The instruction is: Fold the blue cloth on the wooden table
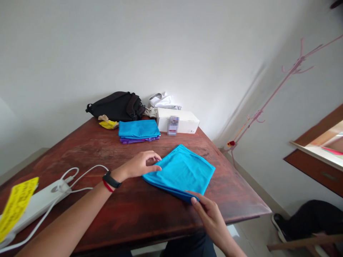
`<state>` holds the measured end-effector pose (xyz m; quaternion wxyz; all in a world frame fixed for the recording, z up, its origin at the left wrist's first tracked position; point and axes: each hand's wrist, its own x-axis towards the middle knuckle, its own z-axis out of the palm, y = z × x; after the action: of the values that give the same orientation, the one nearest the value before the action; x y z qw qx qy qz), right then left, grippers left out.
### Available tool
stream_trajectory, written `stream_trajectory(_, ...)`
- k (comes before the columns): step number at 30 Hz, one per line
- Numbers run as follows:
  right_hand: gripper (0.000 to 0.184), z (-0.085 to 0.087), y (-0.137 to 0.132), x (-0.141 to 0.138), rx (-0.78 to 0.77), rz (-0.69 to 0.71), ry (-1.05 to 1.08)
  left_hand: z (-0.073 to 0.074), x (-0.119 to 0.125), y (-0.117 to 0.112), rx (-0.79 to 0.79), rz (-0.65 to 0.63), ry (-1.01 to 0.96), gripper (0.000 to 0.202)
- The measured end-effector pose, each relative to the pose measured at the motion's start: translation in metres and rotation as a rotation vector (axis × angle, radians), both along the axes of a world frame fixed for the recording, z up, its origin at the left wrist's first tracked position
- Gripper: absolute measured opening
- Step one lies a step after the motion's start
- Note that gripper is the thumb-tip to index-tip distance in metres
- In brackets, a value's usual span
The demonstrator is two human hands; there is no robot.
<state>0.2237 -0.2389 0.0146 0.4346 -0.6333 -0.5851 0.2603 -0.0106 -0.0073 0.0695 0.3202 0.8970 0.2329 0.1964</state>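
A bright blue cloth, folded into a rough square, lies at an angle on the dark red-brown wooden table. At its near right corner my right hand pinches the folded edge between thumb and fingers. My left hand is at the cloth's left corner, thumb and fingers apart and curved over the edge; whether the fingertips touch the fabric I cannot tell. Farther back sits a stack of folded cloth, a blue piece on top of purple ones.
A white power strip with cables and a yellow label lies at the left. Along the back are a black bag, a yellow item and a white box. A pink coat rack leans into view at right, above a person's leg.
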Motion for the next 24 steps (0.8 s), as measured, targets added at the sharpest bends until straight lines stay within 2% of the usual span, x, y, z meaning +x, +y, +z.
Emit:
stream_trajectory(2,0.052,0.003,0.007,0.003,-0.014,-0.047,0.024,-0.001,0.011,-0.025,0.122,-0.149,-0.012,0.058)
stream_trajectory(4,0.054,0.006,0.014,0.005,-0.023,-0.07,0.057,-0.008,0.022,-0.048,0.278,-0.251,0.021,0.068)
stream_trajectory(7,0.055,0.009,0.019,0.006,-0.017,-0.053,0.121,-0.026,0.031,-0.064,0.458,-0.236,0.099,0.06)
stream_trajectory(10,0.055,0.013,0.019,0.009,-0.021,-0.059,0.165,-0.037,0.03,-0.057,0.51,-0.154,0.159,0.051)
stream_trajectory(13,0.054,0.016,0.014,0.014,-0.031,-0.075,0.187,-0.036,0.022,-0.038,0.485,-0.159,0.188,0.045)
stream_trajectory(19,0.049,0.015,-0.004,0.034,-0.022,-0.075,0.287,-0.019,0.006,-0.009,0.368,-0.126,0.228,0.041)
stream_trajectory(24,0.045,0.016,-0.023,0.051,-0.055,-0.046,0.586,0.005,0.004,-0.011,0.088,-0.302,0.163,0.02)
